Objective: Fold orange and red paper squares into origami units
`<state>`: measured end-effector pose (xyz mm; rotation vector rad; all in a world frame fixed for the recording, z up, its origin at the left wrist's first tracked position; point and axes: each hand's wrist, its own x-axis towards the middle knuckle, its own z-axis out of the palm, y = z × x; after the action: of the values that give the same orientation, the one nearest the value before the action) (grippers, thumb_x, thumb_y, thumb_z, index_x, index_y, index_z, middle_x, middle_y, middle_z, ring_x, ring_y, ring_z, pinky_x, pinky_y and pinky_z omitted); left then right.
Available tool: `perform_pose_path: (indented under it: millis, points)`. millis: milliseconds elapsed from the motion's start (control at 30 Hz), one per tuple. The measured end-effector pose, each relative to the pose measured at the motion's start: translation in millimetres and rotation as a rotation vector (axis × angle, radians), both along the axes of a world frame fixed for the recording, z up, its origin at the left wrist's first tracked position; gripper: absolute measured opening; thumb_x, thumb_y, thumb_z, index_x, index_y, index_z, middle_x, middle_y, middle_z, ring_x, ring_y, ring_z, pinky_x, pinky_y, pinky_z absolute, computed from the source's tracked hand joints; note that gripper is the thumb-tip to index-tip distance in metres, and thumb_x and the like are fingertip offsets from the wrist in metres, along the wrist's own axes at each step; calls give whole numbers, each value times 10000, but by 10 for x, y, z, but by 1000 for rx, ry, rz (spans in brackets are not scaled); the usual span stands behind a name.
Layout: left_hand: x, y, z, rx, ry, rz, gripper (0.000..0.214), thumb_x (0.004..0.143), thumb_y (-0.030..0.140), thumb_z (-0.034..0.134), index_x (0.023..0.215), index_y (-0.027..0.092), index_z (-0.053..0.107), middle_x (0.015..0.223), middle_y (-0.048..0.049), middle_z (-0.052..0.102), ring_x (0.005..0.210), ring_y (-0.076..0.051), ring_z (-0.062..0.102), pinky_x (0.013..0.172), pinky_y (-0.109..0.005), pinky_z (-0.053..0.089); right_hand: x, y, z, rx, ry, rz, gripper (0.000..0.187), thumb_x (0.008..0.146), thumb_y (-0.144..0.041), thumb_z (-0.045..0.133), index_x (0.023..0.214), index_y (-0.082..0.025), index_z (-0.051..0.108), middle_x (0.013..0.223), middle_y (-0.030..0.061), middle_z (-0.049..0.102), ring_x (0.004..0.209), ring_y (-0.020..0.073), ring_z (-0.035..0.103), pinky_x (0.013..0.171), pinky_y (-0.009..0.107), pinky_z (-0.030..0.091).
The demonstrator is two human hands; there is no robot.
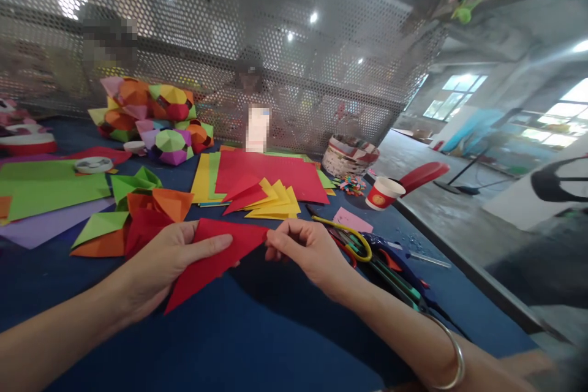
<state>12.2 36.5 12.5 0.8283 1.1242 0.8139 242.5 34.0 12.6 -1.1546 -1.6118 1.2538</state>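
A folded red paper (245, 239), roughly triangular, is held up over the dark blue tabletop (257, 343). My left hand (177, 257) grips it, thumb flat on the front and fingers mostly hidden behind. At the paper's right-hand point, my right hand (305, 251) pinches the tip between thumb and fingers. Just beyond lie folded yellow paper pieces (278, 202), fanned out, with red folded pieces (248, 191) beside them. Orange folded paper (160, 203) and green folded paper (135, 187) stand behind my left hand.
Scissors with yellow handles (362, 245) and a blue glue gun (390, 248) lie right of my right hand. Behind them are a paper cup (384, 193) and a woven basket (350, 156). Paper balls (172, 146) sit back left. A perforated screen (294, 61) bounds the far side.
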Motion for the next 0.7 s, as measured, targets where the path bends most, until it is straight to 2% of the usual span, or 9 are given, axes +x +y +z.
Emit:
perform_pose_path:
  millis: [133, 167, 200, 267, 367, 500, 567, 633, 700]
  points:
    - [-18, 18, -30, 34, 64, 16, 277, 664, 356, 984, 829, 188, 838, 768, -97, 838, 562, -163, 732, 524, -199, 599, 99, 84, 82, 160, -219, -35, 390, 950, -561, 523, 809, -219, 647, 804, 44, 763, 748, 171, 693, 670, 280, 498]
    - [-20, 21, -36, 36, 73, 14, 274, 673, 363, 979, 828, 188, 837, 770, -98, 839, 564, -162, 730, 526, -201, 599, 159, 107, 131, 189, -265, -48, 399, 966, -550, 495, 842, -213, 669, 849, 59, 773, 786, 182, 702, 683, 288, 497]
    - [-22, 23, -39, 44, 78, 8, 287, 664, 380, 983, 819, 187, 836, 767, -99, 837, 564, -160, 727, 527, -199, 597, 237, 125, 188, 274, -427, -50, 419, 988, -542, 439, 887, -216, 682, 909, 61, 783, 833, 186, 714, 712, 293, 508]
    - [-22, 22, -36, 75, 90, -13, 328, 630, 422, 998, 787, 184, 835, 762, -97, 836, 581, -155, 724, 528, -181, 586, 433, 126, 306, 331, -580, -112, 364, 985, -499, 477, 956, -209, 695, 996, 76, 784, 904, 206, 712, 786, 321, 505]
    - [-16, 12, -21, 126, 99, -43, 362, 592, 462, 1009, 761, 190, 840, 793, -93, 844, 631, -145, 733, 554, -152, 581, 744, 14, 420, 343, -809, -217, 271, 995, -390, 499, 903, -214, 684, 938, 65, 769, 842, 213, 685, 761, 337, 462]
    - [-3, -8, -7, 128, 116, -48, 289, 615, 431, 991, 687, 213, 817, 729, -70, 825, 585, -149, 709, 510, -169, 563, 946, -233, 348, 230, -1063, -270, 192, 978, -294, 581, 835, -215, 682, 770, 49, 735, 724, 231, 684, 682, 333, 432]
    - [1, -21, 2, 157, 112, -74, 251, 646, 399, 977, 650, 228, 793, 667, -49, 797, 553, -160, 692, 486, -198, 558, 936, -307, 258, 201, -1167, -294, 77, 934, -231, 643, 920, -186, 704, 941, 118, 777, 862, 288, 726, 749, 361, 464]
    - [-1, -32, 12, 199, 93, -105, 238, 665, 385, 971, 651, 234, 788, 648, -39, 783, 551, -166, 690, 485, -212, 559, 894, -325, 186, 198, -1240, -316, 200, 939, -207, 640, 1123, -152, 699, 1161, 198, 759, 1024, 347, 727, 806, 391, 477]
    - [-10, -41, 19, 216, 61, -127, 248, 659, 393, 980, 667, 228, 795, 658, -44, 787, 558, -166, 695, 493, -213, 563, 859, -297, 158, 194, -1286, -322, 320, 954, -182, 606, 1269, -141, 650, 1223, 217, 738, 1074, 361, 719, 819, 396, 476]
